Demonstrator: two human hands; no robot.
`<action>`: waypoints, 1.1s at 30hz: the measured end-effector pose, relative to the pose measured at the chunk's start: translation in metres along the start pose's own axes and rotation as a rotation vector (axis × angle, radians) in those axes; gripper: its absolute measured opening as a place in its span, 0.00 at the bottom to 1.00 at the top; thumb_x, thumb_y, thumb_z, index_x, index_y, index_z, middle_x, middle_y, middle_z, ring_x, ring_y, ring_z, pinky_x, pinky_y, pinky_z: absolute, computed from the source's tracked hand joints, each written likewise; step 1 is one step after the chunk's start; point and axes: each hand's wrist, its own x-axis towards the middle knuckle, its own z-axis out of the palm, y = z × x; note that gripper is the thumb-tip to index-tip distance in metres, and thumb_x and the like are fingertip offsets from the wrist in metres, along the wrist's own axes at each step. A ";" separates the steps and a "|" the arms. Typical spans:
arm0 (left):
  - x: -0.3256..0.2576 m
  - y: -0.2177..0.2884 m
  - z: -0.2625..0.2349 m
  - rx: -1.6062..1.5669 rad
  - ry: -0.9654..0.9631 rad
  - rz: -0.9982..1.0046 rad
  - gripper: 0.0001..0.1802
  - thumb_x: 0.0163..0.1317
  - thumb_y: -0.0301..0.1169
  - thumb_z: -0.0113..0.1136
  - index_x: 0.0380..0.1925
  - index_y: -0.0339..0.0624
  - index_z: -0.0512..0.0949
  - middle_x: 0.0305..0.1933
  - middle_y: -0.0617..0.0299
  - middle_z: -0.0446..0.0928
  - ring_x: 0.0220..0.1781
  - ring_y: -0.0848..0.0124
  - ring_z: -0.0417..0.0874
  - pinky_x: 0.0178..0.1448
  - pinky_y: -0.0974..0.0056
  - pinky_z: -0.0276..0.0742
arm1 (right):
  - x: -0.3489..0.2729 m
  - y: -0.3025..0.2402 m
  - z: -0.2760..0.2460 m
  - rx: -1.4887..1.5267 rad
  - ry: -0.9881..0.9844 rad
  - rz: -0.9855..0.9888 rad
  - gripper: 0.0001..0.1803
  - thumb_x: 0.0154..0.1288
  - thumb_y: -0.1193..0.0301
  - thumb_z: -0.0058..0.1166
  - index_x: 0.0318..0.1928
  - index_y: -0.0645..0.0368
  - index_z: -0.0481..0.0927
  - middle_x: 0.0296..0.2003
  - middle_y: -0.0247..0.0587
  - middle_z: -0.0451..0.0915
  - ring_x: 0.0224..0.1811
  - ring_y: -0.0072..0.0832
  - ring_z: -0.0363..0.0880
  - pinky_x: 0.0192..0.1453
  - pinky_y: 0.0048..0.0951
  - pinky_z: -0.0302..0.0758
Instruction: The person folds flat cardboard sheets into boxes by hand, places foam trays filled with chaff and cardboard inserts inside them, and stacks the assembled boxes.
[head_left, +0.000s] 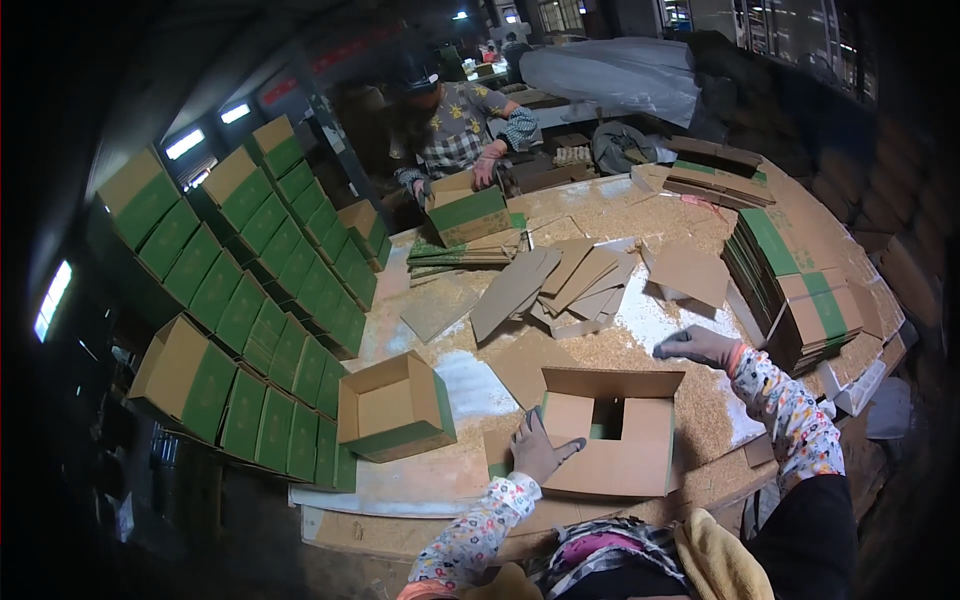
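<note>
A brown cardboard box (610, 455) stands in front of me with its far flap raised. Its other top flaps lie mostly folded in, leaving a dark square gap near the middle. My left hand (540, 448), in a grey glove, rests against the box's left side with thumb and fingers apart. Beyond the box's right far corner, my right hand (697, 346), gloved too, hovers over the table, fingers together and bent, with no object visible in them. Nearest to it lies a flat cardboard sheet (690, 274). To the left sits an open green-and-brown box (395, 408).
Loose cardboard sheets (565, 285) overlap mid-table. Folded cartons (790, 285) are stacked at the right. Tall stacks of green boxes (265, 340) rise on the left. Across the dusty table (590, 205), a gloved co-worker (460, 130) handles a green carton (470, 215).
</note>
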 end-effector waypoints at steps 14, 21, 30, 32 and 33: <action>-0.029 -0.023 -0.012 -0.158 -0.032 0.272 0.42 0.56 0.41 0.67 0.62 0.26 0.60 0.68 0.46 0.60 0.69 0.53 0.61 0.69 0.57 0.59 | -0.042 0.111 0.092 0.225 0.505 -0.326 0.39 0.70 0.62 0.50 0.71 0.60 0.45 0.55 0.51 0.75 0.53 0.36 0.77 0.70 0.40 0.58; -0.008 -0.071 -0.030 -0.194 0.207 0.191 0.35 0.63 0.29 0.55 0.68 0.37 0.52 0.70 0.51 0.56 0.68 0.57 0.61 0.70 0.56 0.59 | 0.036 0.109 0.146 -0.080 0.461 0.242 0.48 0.59 0.42 0.49 0.65 0.71 0.57 0.51 0.65 0.74 0.52 0.51 0.76 0.55 0.45 0.71; 0.079 -0.048 -0.036 0.238 0.284 0.115 0.20 0.50 0.27 0.60 0.46 0.37 0.75 0.47 0.46 0.73 0.51 0.48 0.73 0.57 0.53 0.69 | 0.131 0.207 0.027 0.643 0.745 0.004 0.14 0.65 0.59 0.54 0.32 0.57 0.74 0.23 0.41 0.76 0.19 0.35 0.76 0.27 0.38 0.78; 0.085 -0.033 -0.030 0.285 0.284 0.028 0.20 0.50 0.26 0.61 0.45 0.37 0.75 0.46 0.47 0.74 0.51 0.49 0.73 0.57 0.53 0.69 | 0.189 0.255 -0.036 1.468 0.623 0.338 0.18 0.63 0.56 0.58 0.29 0.57 0.73 0.22 0.39 0.75 0.18 0.35 0.75 0.25 0.43 0.78; 0.086 -0.032 -0.030 0.299 0.293 0.025 0.20 0.50 0.26 0.61 0.45 0.37 0.75 0.46 0.47 0.74 0.51 0.49 0.73 0.57 0.53 0.69 | 0.216 0.262 -0.059 1.290 0.807 0.389 0.20 0.62 0.53 0.58 0.32 0.61 0.78 0.21 0.38 0.75 0.18 0.33 0.74 0.25 0.39 0.76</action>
